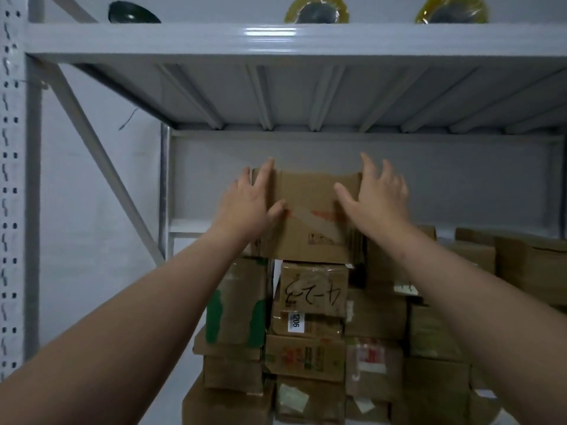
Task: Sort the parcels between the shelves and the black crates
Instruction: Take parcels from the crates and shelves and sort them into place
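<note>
Parcel [310, 222] tops the stack [306, 326] under the shelf [276, 38]. I have my left hand [248, 204] and right hand [374, 197] flat against its sides, fingers straight and spread, likely steadying it so it sits square.

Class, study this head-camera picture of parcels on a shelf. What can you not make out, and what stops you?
- Head view: print on the top box is blurred, partly covered by the left hand and right hand.
- Head view: round objects on the upper shelf are cut off by the top edge and shelf lip.
- Head view: no black crates in frame.
</note>
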